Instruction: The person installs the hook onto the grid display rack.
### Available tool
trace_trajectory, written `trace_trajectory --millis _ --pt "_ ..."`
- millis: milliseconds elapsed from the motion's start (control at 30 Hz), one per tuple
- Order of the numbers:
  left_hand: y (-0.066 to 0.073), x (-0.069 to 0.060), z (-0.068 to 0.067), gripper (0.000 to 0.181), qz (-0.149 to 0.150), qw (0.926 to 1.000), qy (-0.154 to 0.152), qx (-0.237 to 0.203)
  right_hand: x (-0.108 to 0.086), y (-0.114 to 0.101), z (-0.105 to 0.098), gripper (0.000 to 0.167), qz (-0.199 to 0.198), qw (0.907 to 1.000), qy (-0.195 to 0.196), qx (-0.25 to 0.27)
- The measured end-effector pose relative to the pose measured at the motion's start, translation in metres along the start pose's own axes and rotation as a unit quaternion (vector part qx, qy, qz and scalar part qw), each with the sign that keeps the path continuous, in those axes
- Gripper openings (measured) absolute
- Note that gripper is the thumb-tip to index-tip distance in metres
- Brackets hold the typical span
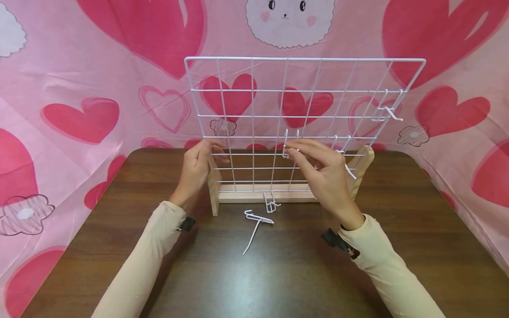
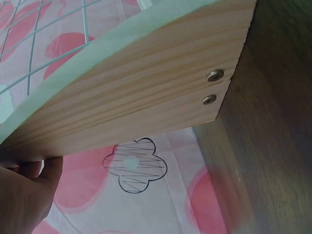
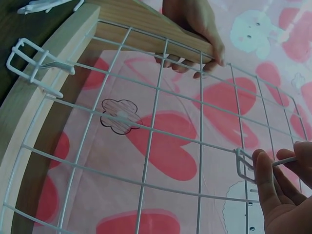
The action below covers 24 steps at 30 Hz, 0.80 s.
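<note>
A white wire grid point(image 1: 306, 58) stands upright in a wooden stand, and my left hand point(image 1: 195, 163) grips the stand's left side panel point(image 2: 141, 87) near its upper end. My right hand point(image 1: 326, 172) pinches a white wire hook point(image 3: 240, 165) by its prong, with the hook's frame against the grid's middle wires. Whether both of its bent ends sit over a wire, I cannot tell. Another hook point(image 1: 271, 204) hangs low on the grid, above the wooden base bar point(image 1: 238, 196). In front of the stand, a loose hook point(image 1: 259, 219) lies on the table.
One more hook point(image 1: 387, 118) hangs at the grid's upper right. Partly behind my right hand, a further hook point(image 1: 350, 171) hangs lower on the right. The brown table point(image 1: 246, 287) extends toward me, and a pink heart-patterned cloth point(image 1: 159, 26) hangs behind.
</note>
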<state>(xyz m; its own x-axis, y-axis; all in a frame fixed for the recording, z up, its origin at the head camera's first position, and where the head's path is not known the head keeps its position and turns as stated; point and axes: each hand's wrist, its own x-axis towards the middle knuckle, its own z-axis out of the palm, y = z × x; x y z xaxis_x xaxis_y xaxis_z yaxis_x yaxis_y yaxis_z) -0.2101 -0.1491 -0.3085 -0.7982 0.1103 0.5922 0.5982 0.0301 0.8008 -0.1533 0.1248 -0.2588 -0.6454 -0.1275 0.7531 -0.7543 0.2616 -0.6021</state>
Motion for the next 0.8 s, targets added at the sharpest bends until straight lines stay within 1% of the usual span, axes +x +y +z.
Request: trace_trajectory --millis 100,200,267,367,433,500,567,800 --pt "-0.001 0.000 0.001 0.037 0.005 1.0000 0.003 -0.005 0.002 -0.010 0.002 0.020 -0.004 0.9998 -0.003 -0.019" --pt "-0.002 0.000 0.001 0.037 0.006 1.0000 0.004 -0.006 0.003 -0.009 0.003 0.020 -0.003 0.9996 -0.003 -0.028" --pt "-0.001 0.000 0.001 0.038 0.003 1.0000 0.004 -0.005 0.001 0.001 0.003 0.020 -0.002 0.9996 -0.002 -0.027" --pt "-0.001 0.001 0.001 0.039 0.001 1.0000 0.004 -0.004 -0.002 0.011 0.003 0.020 0.000 0.9994 0.002 -0.035" --pt "-0.001 0.001 0.001 0.038 0.002 1.0000 0.005 -0.008 -0.006 0.019 0.003 0.020 0.000 0.9991 -0.001 -0.042" --pt "-0.001 0.001 0.001 0.038 0.003 0.9999 0.006 -0.012 -0.009 0.022 0.002 0.019 0.001 0.9987 -0.006 -0.051" --pt "-0.002 0.001 0.001 0.037 0.002 0.9999 0.006 -0.014 -0.013 0.031 0.002 0.020 0.002 0.9984 -0.012 -0.054" --pt "0.000 0.001 0.001 0.038 -0.004 0.9999 0.009 -0.005 -0.022 0.039 0.002 0.027 0.007 0.9986 -0.028 -0.045"
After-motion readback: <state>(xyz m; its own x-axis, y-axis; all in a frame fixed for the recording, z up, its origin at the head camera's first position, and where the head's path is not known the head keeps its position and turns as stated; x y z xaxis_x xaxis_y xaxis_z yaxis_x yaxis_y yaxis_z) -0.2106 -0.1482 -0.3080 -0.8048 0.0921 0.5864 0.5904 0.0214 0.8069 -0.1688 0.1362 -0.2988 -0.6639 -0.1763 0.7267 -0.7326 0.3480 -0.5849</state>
